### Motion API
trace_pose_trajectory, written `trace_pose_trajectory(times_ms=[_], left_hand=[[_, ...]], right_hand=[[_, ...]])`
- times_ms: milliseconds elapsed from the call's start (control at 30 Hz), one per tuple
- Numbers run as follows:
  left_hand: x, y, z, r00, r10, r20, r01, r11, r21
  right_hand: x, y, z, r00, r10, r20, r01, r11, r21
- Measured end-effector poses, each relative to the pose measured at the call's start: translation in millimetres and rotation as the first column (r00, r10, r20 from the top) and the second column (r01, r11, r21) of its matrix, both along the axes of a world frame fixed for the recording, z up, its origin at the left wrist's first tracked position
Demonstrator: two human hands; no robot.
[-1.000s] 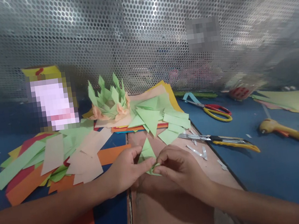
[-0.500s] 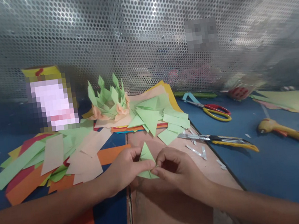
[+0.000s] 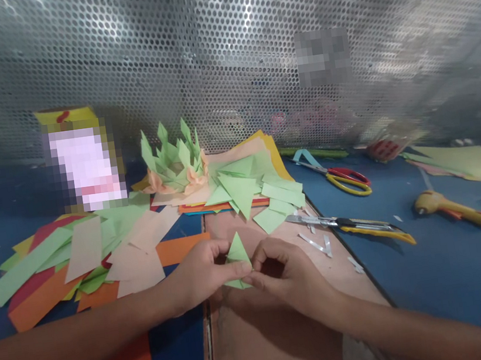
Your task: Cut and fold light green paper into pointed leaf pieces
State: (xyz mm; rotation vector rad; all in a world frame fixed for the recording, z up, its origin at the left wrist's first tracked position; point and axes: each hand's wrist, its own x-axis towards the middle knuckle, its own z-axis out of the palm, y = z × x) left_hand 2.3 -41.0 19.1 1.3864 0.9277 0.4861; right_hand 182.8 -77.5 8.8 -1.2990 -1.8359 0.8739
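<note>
I'm looking over a brown board (image 3: pixel 283 339) set on a blue table (image 3: pixel 447 271), perforated metal behind; nearest me, my left hand (image 3: pixel 200 277) and right hand (image 3: pixel 286 274) meet at mid-board, both pinching the base of a green triangle (image 3: pixel 236 251); its point stands up and away from me, squarely between them. Beyond lie paper strips (image 3: pixel 85 247), a cutter (image 3: pixel 348 226), scissors (image 3: pixel 337 176), a folded crown (image 3: pixel 173 159).

— What colour is the paper triangle (image 3: pixel 237 251)?
— Light green. The paper strips (image 3: pixel 77 254) are green, orange, peach and red.
— And the surface (image 3: pixel 447 271)?
— Blue. The scissors (image 3: pixel 341 177) have red and yellow handles, and the wall (image 3: pixel 223 46) is silver with dots.
</note>
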Motion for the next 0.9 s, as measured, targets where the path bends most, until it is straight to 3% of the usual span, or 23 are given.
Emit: trace_pose_trajectory(times_ms=[233, 400, 667, 900], left_hand=[[-2, 0, -7.2, 0.987, -0.084, 0.140, 0.095, 0.993, -0.072], [-1, 3, -16.4, 0.977, -0.097, 0.191, 0.107, 0.993, -0.041], [2, 4, -11.8, 0.974, -0.070, 0.214, 0.085, 0.995, -0.061], [3, 2, -6.0, 0.970, 0.011, 0.242, 0.016, 0.994, -0.109]], right_hand=[[0, 1, 2.0, 0.999, -0.043, 0.005, 0.043, 0.999, -0.032], [0, 3, 1.1, 0.998, -0.067, -0.010, 0.066, 0.996, -0.066], [0, 4, -1.9, 0.974, -0.025, -0.227, -0.018, 0.983, -0.183], [0, 5, -4.2, 0.947, -0.050, -0.317, -0.023, 0.975, -0.222]])
